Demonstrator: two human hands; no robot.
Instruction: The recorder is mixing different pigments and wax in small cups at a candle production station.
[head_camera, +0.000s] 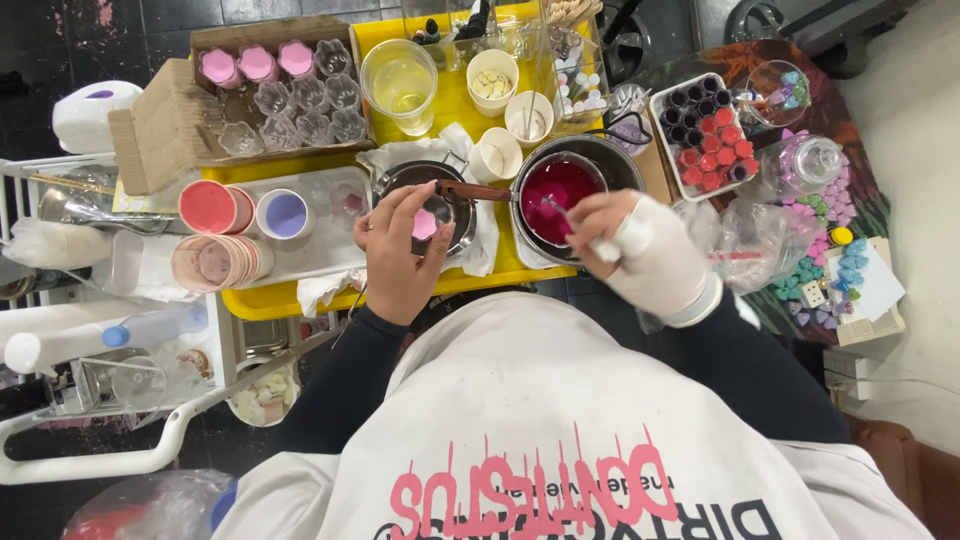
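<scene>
bright, even overhead light, sharp

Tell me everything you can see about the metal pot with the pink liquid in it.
The metal pot is round, grey and shiny, standing upright on the yellow tray beside a smaller pan. It holds an opaque, deep pink liquid that covers its bottom. The right hand, wrapped in white, holds a thin stirring tool that dips into the liquid. A white cloth lies against its left side.
</scene>
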